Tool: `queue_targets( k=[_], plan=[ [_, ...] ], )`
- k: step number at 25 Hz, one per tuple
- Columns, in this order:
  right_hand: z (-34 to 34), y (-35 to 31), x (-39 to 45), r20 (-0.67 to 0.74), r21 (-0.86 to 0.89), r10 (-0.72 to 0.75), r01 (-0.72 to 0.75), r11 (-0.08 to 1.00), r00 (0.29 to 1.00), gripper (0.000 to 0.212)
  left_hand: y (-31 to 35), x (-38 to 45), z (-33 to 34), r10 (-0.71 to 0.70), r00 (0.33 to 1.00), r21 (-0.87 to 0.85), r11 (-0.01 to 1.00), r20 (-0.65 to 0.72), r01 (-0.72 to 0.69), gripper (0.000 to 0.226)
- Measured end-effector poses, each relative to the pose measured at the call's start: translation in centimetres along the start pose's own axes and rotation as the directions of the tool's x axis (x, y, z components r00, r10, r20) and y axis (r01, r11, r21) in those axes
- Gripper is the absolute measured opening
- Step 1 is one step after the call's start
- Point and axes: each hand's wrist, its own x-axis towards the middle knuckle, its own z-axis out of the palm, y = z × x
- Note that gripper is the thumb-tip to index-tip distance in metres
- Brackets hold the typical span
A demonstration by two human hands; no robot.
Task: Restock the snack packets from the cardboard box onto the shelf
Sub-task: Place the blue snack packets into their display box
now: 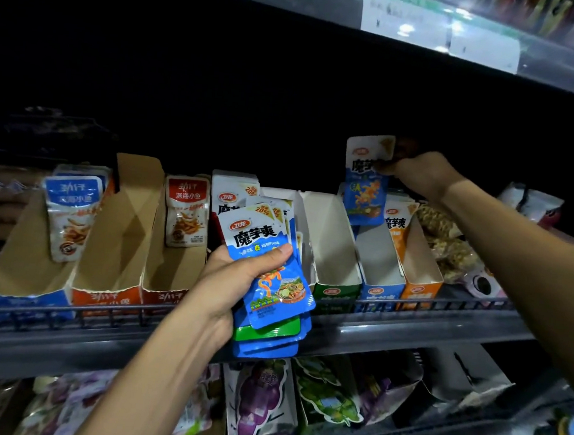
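Left hand (239,279) grips a packet stack (275,285); right hand (419,173) pinches one blue packet (365,189), seemingly above the blue tray (381,293).

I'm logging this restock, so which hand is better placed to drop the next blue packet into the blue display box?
Probably the right hand: it pinches a single blue packet directly above the blue display box. The left hand grips the stack of packets further left.

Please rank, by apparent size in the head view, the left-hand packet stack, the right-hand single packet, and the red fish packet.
1. Packet stack, though it is nearest the camera.
2. Single packet.
3. Red fish packet.
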Motion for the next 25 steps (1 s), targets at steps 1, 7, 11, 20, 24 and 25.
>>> queue_targets(
  k=[1, 7, 11, 20, 24, 25],
  plan=[
    [0.2, 0.0, 0.1, 0.008, -0.019, -0.023, 0.023, 1.000, 1.000, 0.042, 0.0, 0.0, 0.0, 0.001, 1.000, -0.004, 1.000, -0.001, -0.001, 0.026],
    [0.6, 3.0, 0.6, 0.178, -0.490, -0.143, 0.214, 0.845, 0.974, 0.036, -0.1, 0.0, -0.1, 0.005, 1.000, -0.007, 1.000, 0.006, -0.005, 0.022],
    [1.9, 3.9, 0.1, 0.129, -0.750, -0.310, 0.297, 0.591, 0.942, 0.026, -0.2, 0.0, -0.4, 0.011, 1.000, -0.015, 1.000, 0.013, -0.011, 0.022],
    [3.5, -0.6, -5.6, -0.090, -0.381, -0.342, 0.285, 0.880, 0.935, 0.015, -0.7, 0.2, -0.3, 0.046, 0.998, -0.025, 0.999, 0.033, -0.045, 0.030],
    [3.7, -5.1, -15.4, 0.322, 0.361, 0.053, -0.174, 0.916, 0.945, 0.022, -1.4, -0.8, 1.2, 0.122, 0.982, 0.036, 0.991, 0.147, -0.128, 0.031],
    [3.6, -5.6, -16.7, 0.399, 0.339, 0.148, -0.295, 0.893, 0.905, 0.032, -1.8, -1.1, 1.7, 0.161, 0.970, 0.082, 0.981, 0.181, -0.178, 0.027]
  ],
)
